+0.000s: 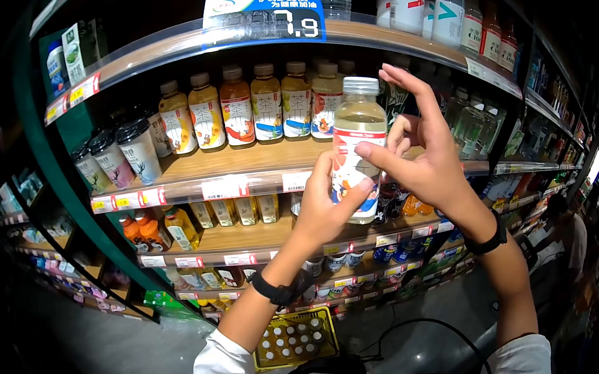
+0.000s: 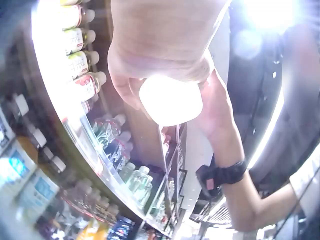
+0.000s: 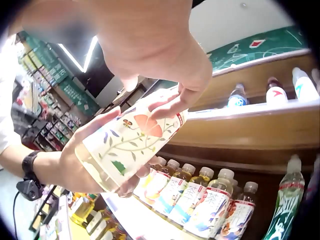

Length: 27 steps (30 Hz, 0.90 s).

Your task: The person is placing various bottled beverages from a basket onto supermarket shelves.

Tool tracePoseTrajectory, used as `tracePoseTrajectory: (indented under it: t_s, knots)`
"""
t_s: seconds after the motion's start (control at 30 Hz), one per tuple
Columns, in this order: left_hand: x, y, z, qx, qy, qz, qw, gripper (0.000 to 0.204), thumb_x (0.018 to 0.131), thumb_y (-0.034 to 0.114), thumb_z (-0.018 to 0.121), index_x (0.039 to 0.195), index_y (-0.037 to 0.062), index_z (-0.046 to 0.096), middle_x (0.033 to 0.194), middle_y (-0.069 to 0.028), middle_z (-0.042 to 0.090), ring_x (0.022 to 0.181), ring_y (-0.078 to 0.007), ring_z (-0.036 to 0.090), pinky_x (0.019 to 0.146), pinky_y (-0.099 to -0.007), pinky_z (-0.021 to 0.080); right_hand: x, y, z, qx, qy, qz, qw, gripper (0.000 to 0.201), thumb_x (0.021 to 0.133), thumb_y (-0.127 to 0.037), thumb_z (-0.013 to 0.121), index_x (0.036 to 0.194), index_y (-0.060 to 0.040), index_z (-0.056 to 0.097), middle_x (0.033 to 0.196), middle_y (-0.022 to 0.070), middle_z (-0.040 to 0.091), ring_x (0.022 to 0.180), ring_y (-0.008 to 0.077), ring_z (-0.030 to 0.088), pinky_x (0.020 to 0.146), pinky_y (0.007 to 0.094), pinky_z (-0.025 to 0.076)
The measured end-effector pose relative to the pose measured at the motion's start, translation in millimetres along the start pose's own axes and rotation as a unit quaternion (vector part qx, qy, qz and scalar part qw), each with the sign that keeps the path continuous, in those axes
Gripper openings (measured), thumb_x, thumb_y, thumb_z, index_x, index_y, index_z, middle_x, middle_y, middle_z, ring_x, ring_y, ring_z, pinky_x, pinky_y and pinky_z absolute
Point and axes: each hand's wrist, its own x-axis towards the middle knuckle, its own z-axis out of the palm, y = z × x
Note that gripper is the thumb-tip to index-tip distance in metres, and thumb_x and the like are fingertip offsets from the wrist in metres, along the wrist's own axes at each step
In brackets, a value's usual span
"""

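Note:
A clear bottle (image 1: pixel 361 122) with a pale drink, white cap and patterned label stands nearly upright between both hands. My left hand (image 1: pixel 326 206) grips its lower part, thumb across the label. The right hand (image 1: pixel 427 156) has its thumb on the label and bent fingers at the bottle's side, while the forefinger points up. In the right wrist view, the left hand (image 3: pixel 80 150) wraps the base of the bottle (image 3: pixel 135 140), and fingers of the right hand (image 3: pixel 160 55) touch the upper label. Glare whitens the bottle (image 2: pixel 170 102) under the left hand (image 2: pixel 162 40) in the left wrist view.
Behind the hands, a wooden shelf (image 1: pixel 262 158) carries a row of tea bottles (image 1: pixel 267 108) and lidded cups (image 1: pixel 138 154). More drinks fill the shelves above and below. On the floor stands a yellow basket (image 1: pixel 259 364) of white-capped bottles; a black cable (image 1: pixel 429 319) curves nearby.

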Motion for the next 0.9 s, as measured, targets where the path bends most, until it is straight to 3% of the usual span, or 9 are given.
tracePoseTrajectory:
  t_s: [0.17,0.27,0.33,0.47,0.53,0.6,0.63,0.8,0.9]
  knots:
    - [-3.5,-1.9,-4.1,-0.141,0.028,-0.076,0.987,0.052,0.105,0.032,0.064,0.141,-0.0026,0.050,0.130,-0.0127,0.066,0.113,-0.0176,0.067,0.099,-0.0323,0.052,-13.4,35.9,1.7,0.062,-0.034,0.088,0.994,0.071,0.093,-0.025,0.082,0.150,-0.0020,0.046,0.130,0.0097,0.060,0.070,0.0048,0.056,0.057,0.0205,0.045]
    - [-0.3,-3.1,-6.0,-0.305,0.040,-0.177,0.935,0.053,0.109,0.038,0.056,0.144,-0.0023,0.051,0.125,-0.0118,0.069,0.108,-0.0144,0.069,0.095,-0.0310,0.055,-24.7,54.0,2.6,0.072,-0.068,0.126,0.987,0.059,0.099,-0.029,0.077,0.143,0.0001,0.051,0.129,0.0090,0.063,0.070,0.0049,0.055,0.060,0.0228,0.046]
    - [9.7,-0.4,5.3,-0.154,0.085,-0.147,0.973,0.055,0.111,0.043,0.049,0.144,-0.0010,0.051,0.124,-0.0154,0.069,0.107,-0.0210,0.071,0.093,-0.0366,0.058,-31.1,63.6,-0.4,0.061,-0.134,0.171,0.974,0.052,0.099,-0.031,0.076,0.136,0.0011,0.057,0.123,0.0081,0.066,0.069,0.0055,0.055,0.061,0.0252,0.047]
    - [26.5,-15.9,32.8,-0.062,0.144,-0.048,0.986,0.039,0.105,0.019,0.069,0.130,0.0003,0.046,0.113,-0.0077,0.065,0.101,-0.0104,0.064,0.089,-0.0269,0.054,-36.3,73.3,-3.8,0.055,-0.146,0.193,0.969,0.051,0.101,-0.031,0.074,0.135,0.0036,0.058,0.116,0.0112,0.067,0.071,0.0089,0.059,0.064,0.0259,0.049]
    - [36.7,-30.5,42.1,-0.038,0.140,0.002,0.989,0.045,0.103,0.015,0.071,0.133,0.0021,0.041,0.118,-0.0094,0.063,0.104,-0.0119,0.064,0.091,-0.0277,0.054,-38.4,84.2,-8.0,0.052,-0.138,0.174,0.974,0.054,0.101,-0.028,0.072,0.140,0.0053,0.055,0.122,0.0170,0.066,0.084,0.0175,0.066,0.076,0.0300,0.054]
    - [48.8,-42.3,47.2,-0.048,0.139,-0.013,0.989,0.052,0.101,0.011,0.073,0.138,0.0031,0.037,0.125,-0.0119,0.060,0.109,-0.0141,0.064,0.094,-0.0299,0.054,-47.2,111.3,-9.0,-0.001,-0.093,0.057,0.994,0.058,0.099,-0.025,0.072,0.144,0.0064,0.052,0.132,0.0222,0.063,0.105,0.0278,0.068,0.092,0.0369,0.054]
    - [56.7,-50.4,49.6,0.001,0.166,0.010,0.986,0.055,0.100,0.012,0.073,0.140,0.0033,0.036,0.127,-0.0131,0.059,0.112,-0.0156,0.063,0.096,-0.0312,0.053,-50.4,122.3,-9.6,-0.001,-0.086,0.046,0.995,0.062,0.096,-0.024,0.074,0.146,0.0053,0.052,0.138,0.0232,0.061,0.124,0.0357,0.062,0.106,0.0435,0.048]
    - [98.3,-87.4,52.5,0.272,0.218,0.068,0.935,0.067,0.098,0.020,0.076,0.144,-0.0030,0.033,0.132,-0.0228,0.059,0.119,-0.0293,0.061,0.101,-0.0423,0.049,-62.3,180.0,-25.6,-0.134,-0.086,-0.013,0.987,0.061,0.093,-0.028,0.075,0.143,0.0027,0.057,0.137,0.0210,0.063,0.129,0.0382,0.057,0.113,0.0492,0.041]
    - [110.9,-104.4,47.7,0.394,0.229,0.009,0.890,0.072,0.097,0.030,0.076,0.143,-0.0073,0.033,0.132,-0.0281,0.059,0.116,-0.0394,0.062,0.101,-0.0470,0.045,-73.5,225.4,-23.7,-0.302,-0.063,-0.076,0.948,0.057,0.092,-0.039,0.075,0.126,0.0052,0.066,0.127,0.0202,0.067,0.122,0.0363,0.060,0.111,0.0518,0.042]
